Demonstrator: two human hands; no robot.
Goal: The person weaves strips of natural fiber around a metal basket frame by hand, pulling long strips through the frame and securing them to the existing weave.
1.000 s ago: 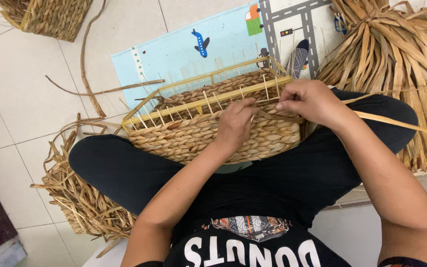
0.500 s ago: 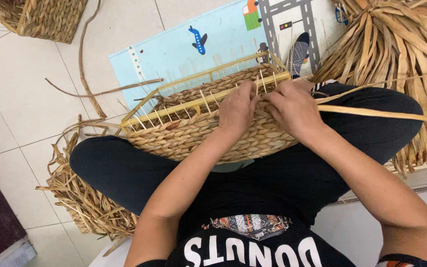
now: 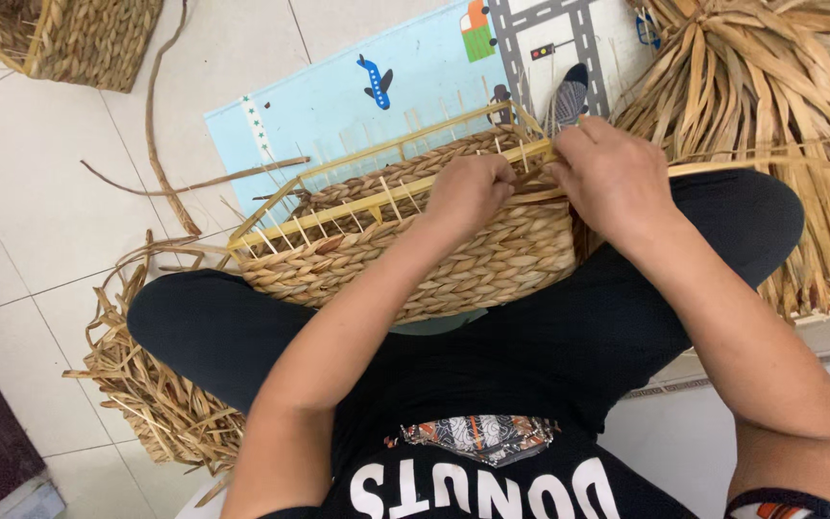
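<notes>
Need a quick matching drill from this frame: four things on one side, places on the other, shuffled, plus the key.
Things
1. half-woven basket
2. finished woven basket
3. pile of dried leaves
4. play mat with a plane picture

Places
A. top left corner of the view
B. flat on the tiles behind the lap
C. on the person's lap, under the left hand and right hand
D. top right, beside the right knee

Pairs: 1-C, 2-A, 3-D, 4-B
</notes>
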